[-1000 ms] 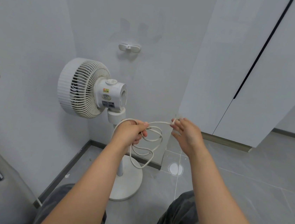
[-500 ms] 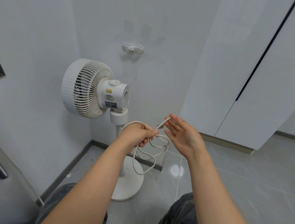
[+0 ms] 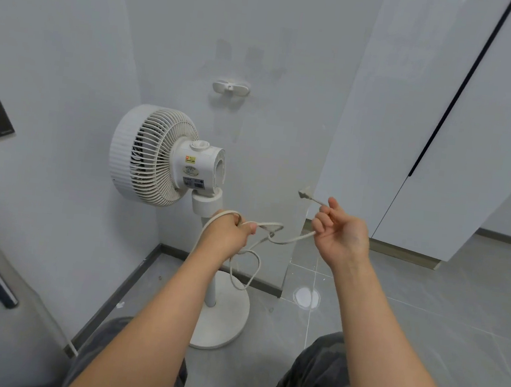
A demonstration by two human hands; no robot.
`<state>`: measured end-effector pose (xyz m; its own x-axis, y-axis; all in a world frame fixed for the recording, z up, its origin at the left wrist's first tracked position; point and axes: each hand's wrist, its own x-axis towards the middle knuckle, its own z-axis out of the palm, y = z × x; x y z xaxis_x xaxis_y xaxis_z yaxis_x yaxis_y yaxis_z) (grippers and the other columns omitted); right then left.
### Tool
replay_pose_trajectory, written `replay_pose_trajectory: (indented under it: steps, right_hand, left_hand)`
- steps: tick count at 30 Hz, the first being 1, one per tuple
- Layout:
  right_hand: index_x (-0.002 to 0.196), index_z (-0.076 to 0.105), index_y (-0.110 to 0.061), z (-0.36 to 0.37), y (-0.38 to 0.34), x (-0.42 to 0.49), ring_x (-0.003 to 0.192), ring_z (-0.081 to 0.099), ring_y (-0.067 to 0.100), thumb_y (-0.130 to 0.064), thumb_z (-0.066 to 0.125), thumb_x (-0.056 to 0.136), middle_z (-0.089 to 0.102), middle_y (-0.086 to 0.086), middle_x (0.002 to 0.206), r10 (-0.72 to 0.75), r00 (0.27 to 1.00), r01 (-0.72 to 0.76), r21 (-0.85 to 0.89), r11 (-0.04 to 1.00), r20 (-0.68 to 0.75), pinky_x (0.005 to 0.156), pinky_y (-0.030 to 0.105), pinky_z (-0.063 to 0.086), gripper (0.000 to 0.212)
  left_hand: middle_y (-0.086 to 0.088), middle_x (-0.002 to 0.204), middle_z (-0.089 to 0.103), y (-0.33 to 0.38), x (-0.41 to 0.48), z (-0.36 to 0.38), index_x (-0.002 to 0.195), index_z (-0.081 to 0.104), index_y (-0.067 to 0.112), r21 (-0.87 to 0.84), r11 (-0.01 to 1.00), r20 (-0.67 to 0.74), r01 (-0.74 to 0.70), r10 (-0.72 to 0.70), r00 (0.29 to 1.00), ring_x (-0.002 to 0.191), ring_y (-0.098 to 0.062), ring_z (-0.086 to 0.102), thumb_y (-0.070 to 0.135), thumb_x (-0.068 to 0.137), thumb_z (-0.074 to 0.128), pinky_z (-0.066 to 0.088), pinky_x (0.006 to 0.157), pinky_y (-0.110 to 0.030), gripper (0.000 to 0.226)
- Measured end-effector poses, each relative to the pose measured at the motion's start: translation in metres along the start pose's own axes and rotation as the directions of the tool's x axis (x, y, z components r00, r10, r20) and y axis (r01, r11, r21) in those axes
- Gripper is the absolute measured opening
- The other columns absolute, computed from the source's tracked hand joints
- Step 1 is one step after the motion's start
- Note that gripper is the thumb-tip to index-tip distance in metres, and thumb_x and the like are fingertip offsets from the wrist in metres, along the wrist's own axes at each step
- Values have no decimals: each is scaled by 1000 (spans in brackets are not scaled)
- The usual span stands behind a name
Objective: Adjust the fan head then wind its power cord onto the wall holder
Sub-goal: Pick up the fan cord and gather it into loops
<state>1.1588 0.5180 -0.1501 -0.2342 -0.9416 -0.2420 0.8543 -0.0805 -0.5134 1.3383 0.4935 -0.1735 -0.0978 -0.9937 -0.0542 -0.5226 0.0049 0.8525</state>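
Beside the fan [image 3: 156,156], left fingers [image 3: 248,226] clutch looped pale cord [image 3: 288,240]; right fingers [image 3: 321,223] pinch it.

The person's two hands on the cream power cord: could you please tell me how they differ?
The left hand grips gathered loops of the cream power cord; the right hand pinches one strand near its cream plug. The left hand shows its back, the right hand its palm. Both hold that cord.

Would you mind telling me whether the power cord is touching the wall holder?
Apart: the head view shows a clear gap between the wall holder and the power cord, which hangs well below it.
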Motion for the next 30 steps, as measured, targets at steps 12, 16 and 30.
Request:
replay_pose_trajectory:
  steps: [12,16,30]
  right_hand:
    - [101,55,4,-17,-16,2,27,32,6,-12,36,98,54,1,52,339,941,-330,-185,925,15,30,15,25,25]
    - [104,56,5,-19,-15,3,42,50,11,23,55,46,71,20,90,262,959,-252,-98,963,107,42,16,42,61]
    - [109,58,-13,-12,-28,0,33,22,5,-18,29,102,34,-6,45,79,986,28,-608,794,150,35,17,16,30]
  left_hand:
    - [-5,53,39,-3,7,0,66,51,14,-412,911,-131,-20,-38,991,29,-4,40,20,97,44,50,65,-38,33]
    - [-5,56,33,-4,10,-3,65,49,14,-427,904,-119,6,-63,991,33,-10,36,20,98,42,45,44,-24,34]
    - [-4,54,32,-7,7,-4,71,50,13,-417,905,-4,86,-97,995,23,-4,33,22,99,39,42,45,-26,31]
